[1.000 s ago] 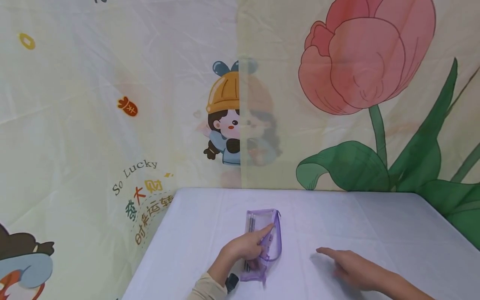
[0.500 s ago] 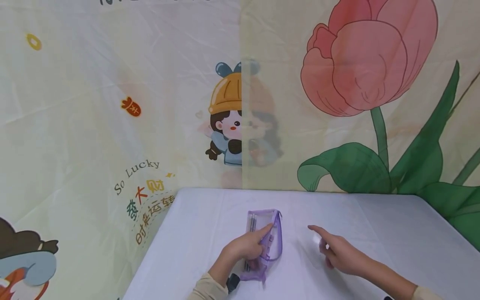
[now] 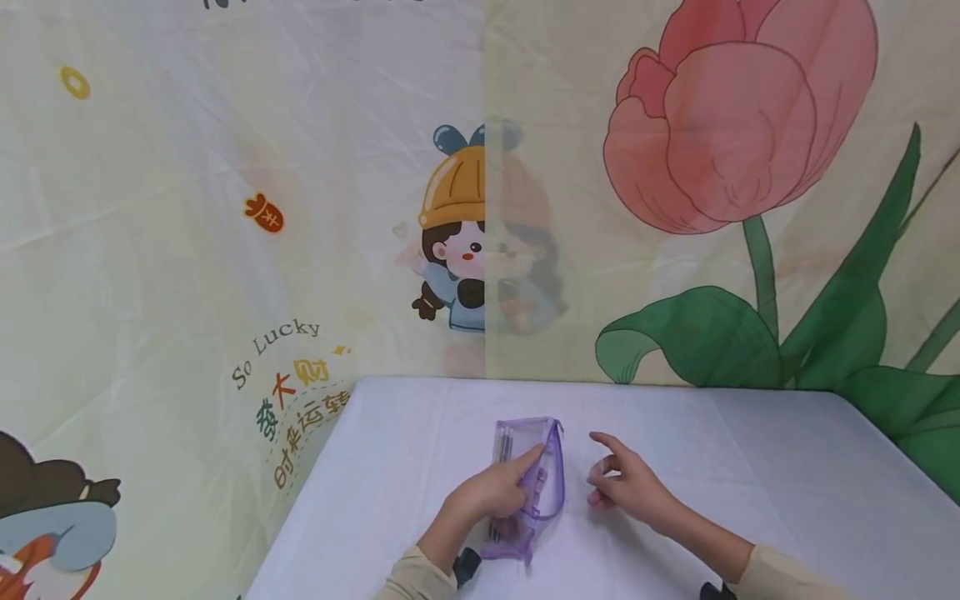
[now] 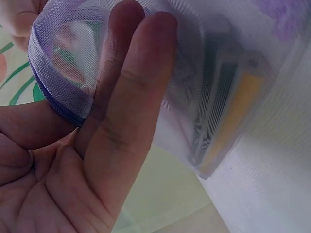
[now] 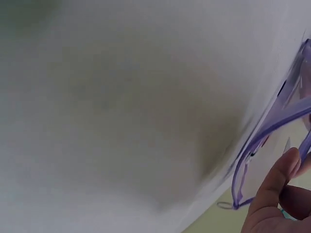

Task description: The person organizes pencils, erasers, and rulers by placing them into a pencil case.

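Observation:
A see-through purple mesh pencil case lies lengthwise near the middle of the white table, its zip side curving out to the right. Inside are several slim dark sticks; the left wrist view also shows a yellow strip in it. My left hand grips the case, forefinger stretched along the zip, thumb and other fingers on the mesh. Just right of the case, my right hand pinches a small clear piece with a pointed tip, mostly hidden by the thumb. The purple zip edge bows open beside it.
The white-covered table reaches back to a printed curtain with a large tulip and cartoon figures. Dark wrist-worn devices sit at both cuffs.
My right hand has risen off the table and moved left and away, to beside the pencil case, with the small clear piece in its fingers. The left hand and case stay put.

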A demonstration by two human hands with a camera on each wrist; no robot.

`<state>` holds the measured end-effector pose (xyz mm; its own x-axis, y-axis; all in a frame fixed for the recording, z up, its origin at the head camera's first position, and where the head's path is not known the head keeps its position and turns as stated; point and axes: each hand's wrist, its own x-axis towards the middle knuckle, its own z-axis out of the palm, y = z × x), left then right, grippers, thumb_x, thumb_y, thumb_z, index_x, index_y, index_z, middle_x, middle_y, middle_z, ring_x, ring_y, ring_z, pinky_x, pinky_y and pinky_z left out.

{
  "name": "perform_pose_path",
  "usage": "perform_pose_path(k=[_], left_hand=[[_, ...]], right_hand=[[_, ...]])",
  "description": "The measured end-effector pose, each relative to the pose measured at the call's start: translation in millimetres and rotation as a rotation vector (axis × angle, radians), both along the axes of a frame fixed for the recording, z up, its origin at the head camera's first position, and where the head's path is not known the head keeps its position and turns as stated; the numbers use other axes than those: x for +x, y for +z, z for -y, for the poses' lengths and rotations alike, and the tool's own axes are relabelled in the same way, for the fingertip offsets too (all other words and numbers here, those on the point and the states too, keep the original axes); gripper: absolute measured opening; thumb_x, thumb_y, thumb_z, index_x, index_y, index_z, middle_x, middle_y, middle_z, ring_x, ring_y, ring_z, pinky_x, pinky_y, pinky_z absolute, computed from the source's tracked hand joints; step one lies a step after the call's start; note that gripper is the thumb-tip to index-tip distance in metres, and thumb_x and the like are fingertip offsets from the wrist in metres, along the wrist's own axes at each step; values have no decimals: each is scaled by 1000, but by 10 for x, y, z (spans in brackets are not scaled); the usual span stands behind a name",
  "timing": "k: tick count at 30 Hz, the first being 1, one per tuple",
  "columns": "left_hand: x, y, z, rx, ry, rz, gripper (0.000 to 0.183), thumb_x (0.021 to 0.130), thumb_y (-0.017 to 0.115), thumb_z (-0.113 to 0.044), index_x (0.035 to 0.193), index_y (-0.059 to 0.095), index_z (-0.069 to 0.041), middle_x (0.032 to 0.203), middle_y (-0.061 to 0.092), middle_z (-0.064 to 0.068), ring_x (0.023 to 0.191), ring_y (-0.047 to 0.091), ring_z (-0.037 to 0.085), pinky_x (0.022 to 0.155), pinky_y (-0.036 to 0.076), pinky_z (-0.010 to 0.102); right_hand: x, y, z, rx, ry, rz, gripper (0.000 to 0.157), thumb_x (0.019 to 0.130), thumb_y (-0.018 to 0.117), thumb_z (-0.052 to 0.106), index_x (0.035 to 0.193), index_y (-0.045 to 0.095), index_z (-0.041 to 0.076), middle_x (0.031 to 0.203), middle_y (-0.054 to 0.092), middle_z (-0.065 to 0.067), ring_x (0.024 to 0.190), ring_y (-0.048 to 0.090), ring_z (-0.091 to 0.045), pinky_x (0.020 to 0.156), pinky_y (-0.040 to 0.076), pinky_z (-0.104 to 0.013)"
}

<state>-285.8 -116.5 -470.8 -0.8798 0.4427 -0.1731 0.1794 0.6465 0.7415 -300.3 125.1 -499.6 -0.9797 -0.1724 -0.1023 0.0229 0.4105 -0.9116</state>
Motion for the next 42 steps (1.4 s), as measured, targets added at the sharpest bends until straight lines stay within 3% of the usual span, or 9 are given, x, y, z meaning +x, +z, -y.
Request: perform_pose_path(k=[10,15,22,31,38,42], left_hand=[[-11,65,-2,-11,-7,-30,79,87,52,7,156,31,-24,136,54,24,48,56,23,42,56,33],[-3,84,2,13,7,2,80,87,51,8,156,31,-25,139,52,27,52,62,31,43,58,37],[4,92,5,11,1,10,81,87,52,9,156,31,-26,138,52,28,52,62,30,44,59,37],[-5,71,15,18,8,22,82,85,51,11,156,31,-27,137,53,29,51,61,29,44,59,37],[6,53,20,19,7,24,84,82,51,12,156,32,-25,139,52,28,49,56,24,44,58,35],[2,48,26,33,10,28,85,82,51,13,155,33,-26,137,53,29,50,59,26,44,58,35]], right_hand=[[-95,-157,227,-123,83,23,72,90,59,-7,153,25,0,92,63,-17,70,70,-20,65,65,-37],[-90,-120,324,-181,143,8,72,90,59,-8,152,22,-6,89,64,-17,70,70,-20,66,65,-38],[-105,-108,381,-201,196,15,74,89,64,-5,150,23,-10,84,66,-12,71,70,-20,66,65,-34],[-172,-184,404,-112,199,-32,69,87,70,1,143,33,-16,76,67,-7,68,68,-17,58,59,-25],[-153,-208,450,-46,205,-66,57,85,74,8,130,49,-16,72,67,-6,60,63,-12,51,55,-23],[-127,-193,475,95,262,-186,45,84,76,11,119,62,-13,72,68,-3,60,59,-5,50,53,-19]])
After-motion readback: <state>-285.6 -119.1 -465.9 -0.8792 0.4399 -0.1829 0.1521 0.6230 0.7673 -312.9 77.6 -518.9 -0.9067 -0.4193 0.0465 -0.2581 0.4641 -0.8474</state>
